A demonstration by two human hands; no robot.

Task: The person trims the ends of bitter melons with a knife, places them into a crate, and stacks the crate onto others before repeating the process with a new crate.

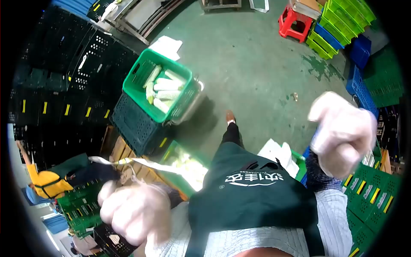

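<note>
Both of my hands wear whitish gloves and are blurred. My left hand (132, 210) is raised at the lower left with its fingers curled in. A pale strip (147, 163) runs just beyond it, over a low green crate (174, 150) with pale contents. My right hand (342, 132), out to the right, is also curled into a fist; I cannot tell what either hand holds. Ahead on the left, a bright green crate (186, 105) contains several long pale vegetables (168, 85), some in white netting. It stands beside a dark crate (135, 122). My dark green apron (257, 201) hangs below.
Dark crates (47, 85) are stacked high along the left. Lime-green crates (342, 25) and a red stool (294, 23) stand at the far right. More green crates (370, 188) line the near right. A metal table (145, 19) is at the back; a person in yellow (51, 184) is at left.
</note>
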